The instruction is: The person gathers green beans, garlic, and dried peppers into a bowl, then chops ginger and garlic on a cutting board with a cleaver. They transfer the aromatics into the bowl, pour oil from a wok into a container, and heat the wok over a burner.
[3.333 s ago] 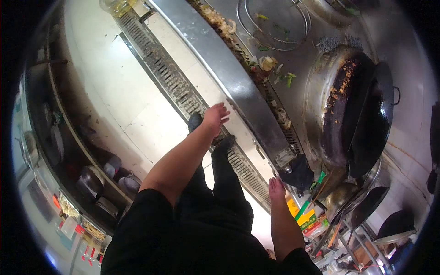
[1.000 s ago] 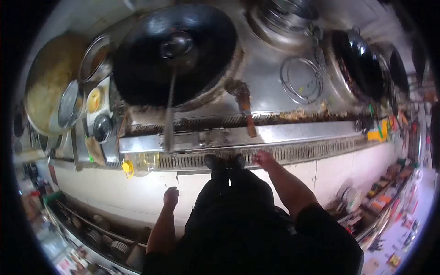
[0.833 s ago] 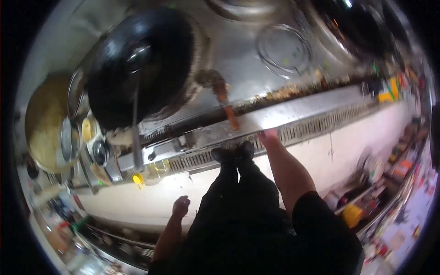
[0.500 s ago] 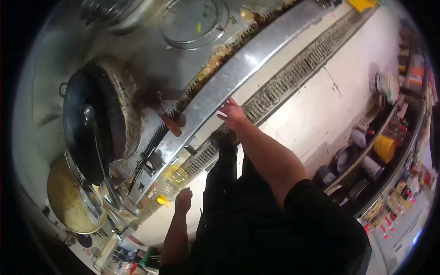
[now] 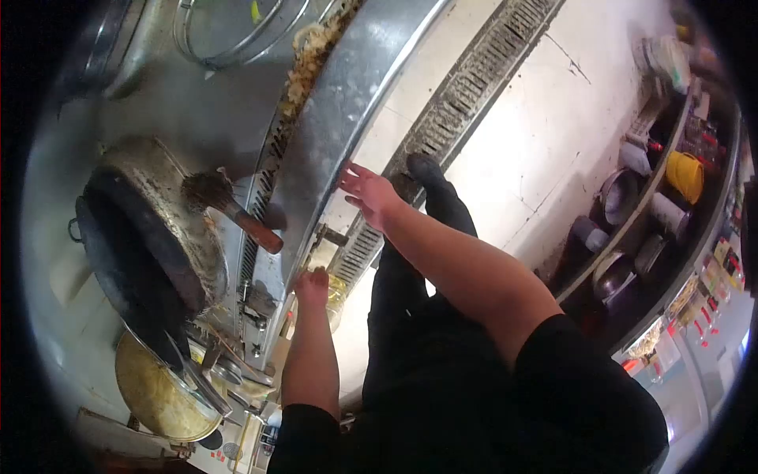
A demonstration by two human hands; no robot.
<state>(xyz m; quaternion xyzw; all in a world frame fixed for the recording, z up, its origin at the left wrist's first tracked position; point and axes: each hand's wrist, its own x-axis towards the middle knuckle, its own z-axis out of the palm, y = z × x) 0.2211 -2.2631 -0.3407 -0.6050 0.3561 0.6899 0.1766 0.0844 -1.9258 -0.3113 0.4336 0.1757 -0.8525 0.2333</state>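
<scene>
My right hand (image 5: pixel 369 195) reaches to the front edge of the steel stove counter (image 5: pixel 335 99), fingers spread and holding nothing. Closer to the wok end, my left hand (image 5: pixel 312 286) is raised beside the same edge, near the small metal fittings (image 5: pixel 254 320) on the counter front. Its fingers are foreshortened and mostly hidden. A dark wok (image 5: pixel 130 245) sits tilted on its sooty burner ring (image 5: pixel 174 186). By the ring lies a wok brush (image 5: pixel 257 231), its wooden handle pointing toward my hands.
Food scraps (image 5: pixel 309 59) line the counter's gutter. A round metal ring (image 5: pixel 237 55) lies farther along. Below the wok is a large yellowish pan (image 5: pixel 158 391). A grated drain (image 5: pixel 474 87) crosses the floor. Shelves at right hold pots and a yellow container (image 5: pixel 684 176).
My view has turned and come closer to the wok. My left hand has risen to the counter edge, in front of the plastic bottle. My right hand stays open at the edge, nearer the brush.
</scene>
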